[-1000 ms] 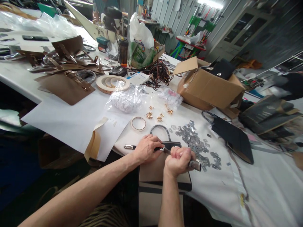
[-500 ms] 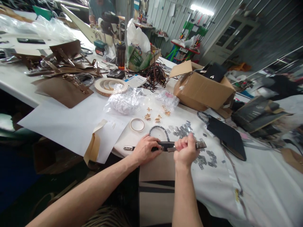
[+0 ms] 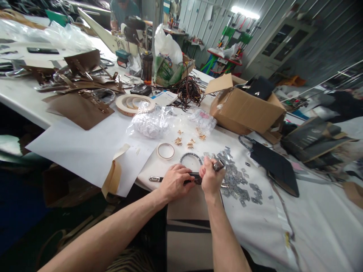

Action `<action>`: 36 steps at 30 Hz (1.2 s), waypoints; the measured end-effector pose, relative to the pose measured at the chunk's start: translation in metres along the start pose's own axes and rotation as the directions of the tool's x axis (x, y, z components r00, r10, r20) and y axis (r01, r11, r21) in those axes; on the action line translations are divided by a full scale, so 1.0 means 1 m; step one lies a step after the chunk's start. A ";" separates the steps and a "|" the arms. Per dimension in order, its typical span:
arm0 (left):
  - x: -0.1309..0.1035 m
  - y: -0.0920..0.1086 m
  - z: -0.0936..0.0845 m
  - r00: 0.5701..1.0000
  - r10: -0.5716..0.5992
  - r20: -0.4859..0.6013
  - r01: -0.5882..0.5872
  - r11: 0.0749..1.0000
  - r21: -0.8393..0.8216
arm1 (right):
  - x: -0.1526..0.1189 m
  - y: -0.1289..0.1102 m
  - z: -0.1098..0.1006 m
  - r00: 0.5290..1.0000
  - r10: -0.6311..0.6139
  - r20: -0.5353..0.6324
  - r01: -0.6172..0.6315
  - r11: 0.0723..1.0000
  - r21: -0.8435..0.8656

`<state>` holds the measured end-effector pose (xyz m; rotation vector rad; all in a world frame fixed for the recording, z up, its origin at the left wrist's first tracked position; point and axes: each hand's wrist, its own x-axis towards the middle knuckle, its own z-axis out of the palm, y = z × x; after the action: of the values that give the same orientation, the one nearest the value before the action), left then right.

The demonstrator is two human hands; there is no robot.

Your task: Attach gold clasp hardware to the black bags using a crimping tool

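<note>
My left hand (image 3: pixel 176 182) is closed over the black strap (image 3: pixel 154 179) along the top edge of a bag, its fingertips pressed near the middle. The strap's left end carries a silver metal fitting. Below hangs the bag's beige panel (image 3: pixel 187 241), crossed by a black band. A plastic-wrapped curved handle (image 3: pixel 190 155) stands up behind the strap. My right hand (image 3: pixel 211 177) is wrapped round a hand tool (image 3: pixel 219 165), its blunt dark end sticking out past the thumb; the working end is hidden or blurred near my left fingertips.
Flat metal plates (image 3: pixel 235 181) lie scattered at right, beside a black bag piece (image 3: pixel 273 164). Gold-coloured fasteners (image 3: pixel 178 141), a tape roll (image 3: pixel 165 151) and a plastic bag (image 3: pixel 149 122) lie ahead. A cardboard box (image 3: pixel 245 109) stands behind. A person (image 3: pixel 124 11) is at the far left.
My right hand has shifted left, closer to my left hand, and turned the tool so its end points more toward me and upward. My left hand stays on the strap.
</note>
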<state>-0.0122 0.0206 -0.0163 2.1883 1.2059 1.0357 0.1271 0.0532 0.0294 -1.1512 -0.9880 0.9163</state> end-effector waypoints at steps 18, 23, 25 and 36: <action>0.001 -0.011 -0.004 0.995 0.070 0.074 -0.069 0.997 -0.016 | -0.030 -0.021 -0.018 0.963 -0.195 -0.186 0.238 0.938 0.251; -0.001 -0.015 -0.003 0.993 0.078 0.089 -0.078 0.997 -0.002 | -0.047 -0.019 -0.012 0.949 -0.258 -0.184 0.301 0.914 0.273; -0.001 -0.016 -0.003 0.993 0.076 0.091 -0.075 0.997 -0.005 | -0.052 -0.008 -0.005 0.948 -0.260 -0.185 0.302 0.918 0.258; -0.002 -0.011 -0.003 0.994 0.059 0.087 -0.061 0.998 0.013 | -0.053 0.011 0.010 0.940 -0.270 -0.206 0.294 0.951 0.094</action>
<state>-0.0205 0.0242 -0.0227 2.2698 1.1204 0.9478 0.1007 0.0076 0.0124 -0.9434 -0.8981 0.6147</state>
